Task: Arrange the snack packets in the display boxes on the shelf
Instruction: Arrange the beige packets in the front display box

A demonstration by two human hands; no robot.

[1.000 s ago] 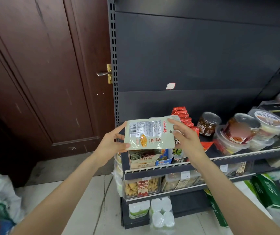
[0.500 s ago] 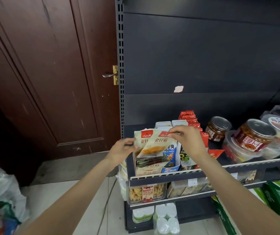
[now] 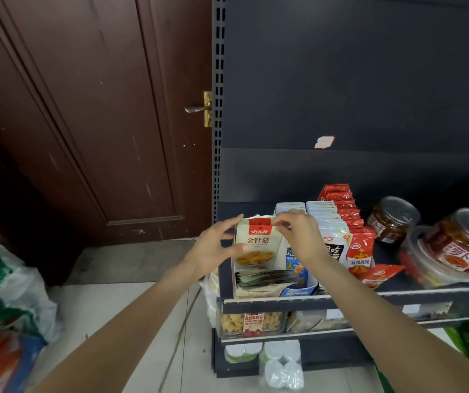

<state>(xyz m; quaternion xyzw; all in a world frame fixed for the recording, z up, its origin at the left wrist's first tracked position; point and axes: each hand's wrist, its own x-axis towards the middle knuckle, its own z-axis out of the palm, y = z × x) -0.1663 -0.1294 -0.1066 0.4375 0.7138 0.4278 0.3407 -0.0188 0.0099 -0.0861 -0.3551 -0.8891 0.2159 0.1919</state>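
**A:** Head view caught you with both hands at the leftmost display box (image 3: 237, 287), at the left end of the shelf (image 3: 369, 296). Your left hand (image 3: 213, 251) had its fingers spread along the left edge of the front snack packet (image 3: 257, 245), thumb laid across its face. Your right hand (image 3: 295, 236) pinched the packet's top right corner between thumb and forefinger.

**B:** And where was the packet itself?

**A:** It stood upright in the box, long axis vertical, print facing you, just in front of the pale packets packed behind it. More packets lay flat at the box's front, below its lower edge.

**B:** So which way did it lie from your fingers?

**A:** Straight between them, your left hand beside it, your right hand over its top. Both hands touched it, so neither was nearer. I judged the next move to be a push down and back to seat it, and your right hand, being on top, was better placed for that. The blue packet (image 3: 295, 262) stood just beside it on the right, close enough to snag.
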